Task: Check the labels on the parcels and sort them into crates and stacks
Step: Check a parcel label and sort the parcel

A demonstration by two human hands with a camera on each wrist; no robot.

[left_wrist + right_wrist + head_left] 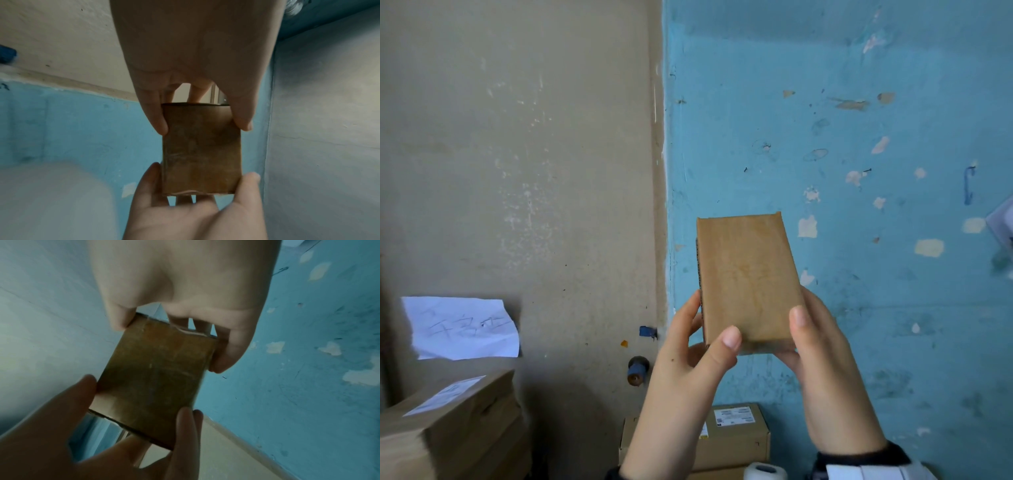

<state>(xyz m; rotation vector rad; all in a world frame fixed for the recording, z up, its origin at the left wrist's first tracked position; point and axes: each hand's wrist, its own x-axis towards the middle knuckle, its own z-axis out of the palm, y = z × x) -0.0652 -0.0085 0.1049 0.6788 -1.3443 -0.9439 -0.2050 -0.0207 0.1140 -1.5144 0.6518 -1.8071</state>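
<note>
Your left hand (697, 346) and right hand (813, 349) are both gripping the lower end of a small brown parcel (748, 281), holding it upright before you, plain face toward you. Below, a labelled box (736, 435) is sitting against the blue wall (859, 102), with stacked cartons (448, 421) farther left.

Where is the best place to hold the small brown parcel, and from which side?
Hold the small brown parcel by its two long side edges near the lower end, as the left hand and right hand do now, coming from below. It is flat and narrow, so the thumbs fit across the face.
</note>
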